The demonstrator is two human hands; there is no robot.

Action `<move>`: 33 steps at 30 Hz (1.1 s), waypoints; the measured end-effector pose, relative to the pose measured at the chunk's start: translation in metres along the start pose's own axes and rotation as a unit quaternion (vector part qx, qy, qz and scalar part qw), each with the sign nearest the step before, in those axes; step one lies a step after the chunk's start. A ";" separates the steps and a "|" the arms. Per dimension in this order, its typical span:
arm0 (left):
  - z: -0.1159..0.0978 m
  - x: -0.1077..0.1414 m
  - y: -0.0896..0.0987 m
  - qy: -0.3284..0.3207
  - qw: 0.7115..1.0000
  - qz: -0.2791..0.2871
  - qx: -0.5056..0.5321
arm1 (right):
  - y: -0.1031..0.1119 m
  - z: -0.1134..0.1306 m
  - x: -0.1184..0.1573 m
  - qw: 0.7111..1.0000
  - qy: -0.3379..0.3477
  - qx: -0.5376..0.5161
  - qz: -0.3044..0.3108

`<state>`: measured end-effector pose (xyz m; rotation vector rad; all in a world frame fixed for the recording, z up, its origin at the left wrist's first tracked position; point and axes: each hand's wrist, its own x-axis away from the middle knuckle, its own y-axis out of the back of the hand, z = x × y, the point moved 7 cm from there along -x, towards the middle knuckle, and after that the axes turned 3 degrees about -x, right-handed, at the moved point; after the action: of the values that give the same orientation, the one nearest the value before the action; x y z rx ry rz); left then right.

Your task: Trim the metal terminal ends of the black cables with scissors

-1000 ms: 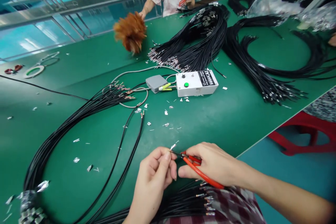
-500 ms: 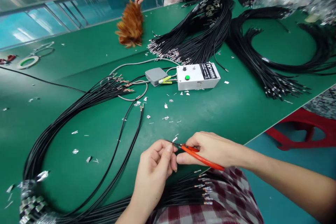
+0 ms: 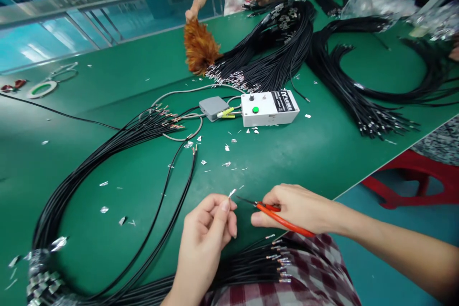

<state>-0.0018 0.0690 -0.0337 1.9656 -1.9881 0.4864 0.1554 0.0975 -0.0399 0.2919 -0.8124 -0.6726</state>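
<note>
your left hand (image 3: 210,232) pinches a silver foil scrap (image 3: 232,193), well in front of the white control box (image 3: 268,107); your right hand (image 3: 297,208) grips red-handled scissors (image 3: 276,216) beside it.

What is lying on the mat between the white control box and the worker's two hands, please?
In the head view, only small silver scraps dot the green mat between the white control box and the left hand and right hand.

Both forearms are seen bare, no sleeves, no rings or watch; red-and-white plaid garment (image 3: 308,272) is worn at lap.
</note>
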 end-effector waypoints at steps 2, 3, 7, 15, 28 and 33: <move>-0.001 0.001 0.001 0.010 1.000 0.015 0.021 | -0.002 -0.003 0.002 1.000 0.005 -0.015 0.007; -0.002 0.001 0.000 0.016 0.999 0.026 0.028 | -0.003 -0.002 0.002 1.000 0.013 -0.020 0.006; 0.001 0.001 -0.005 0.042 0.996 0.061 0.049 | -0.003 0.009 -0.002 0.998 0.053 -0.028 0.006; 0.005 0.002 -0.006 0.053 0.992 0.067 0.088 | -0.002 0.020 -0.008 0.997 0.071 -0.028 0.009; 0.005 0.004 -0.007 0.061 0.993 0.050 0.083 | 0.001 0.024 -0.007 0.998 0.060 -0.009 -0.017; 0.003 0.004 -0.006 0.052 0.992 0.069 0.094 | -0.008 0.010 -0.008 0.998 0.052 -0.044 0.019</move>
<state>0.0039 0.0641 -0.0345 1.8706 -2.0874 0.8220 0.1409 0.0968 -0.0414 0.2302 -0.6851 -0.6507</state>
